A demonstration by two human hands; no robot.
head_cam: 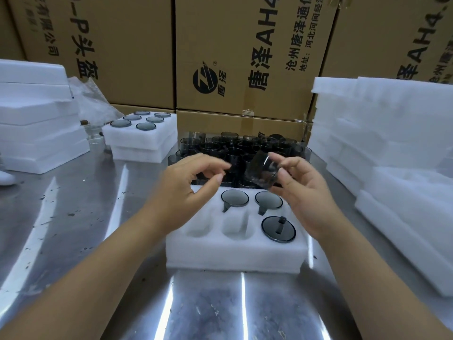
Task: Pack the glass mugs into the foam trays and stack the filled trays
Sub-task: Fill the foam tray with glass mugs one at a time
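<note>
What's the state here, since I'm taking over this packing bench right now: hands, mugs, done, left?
Left hand: holds nothing, fingers loosely curled, over the tray's back left corner.
Right hand: grips a tilted dark glass mug above the white foam tray.
Done: three mugs seated, two at the back and one front right. A filled tray tops the white foam stack back left.
Left: front left pocket and front middle pocket are empty; the back left pocket is hidden. Loose dark mugs wait behind the tray.

The left hand [186, 190], right hand [306, 195] and both forearms are bare as far as visible.
</note>
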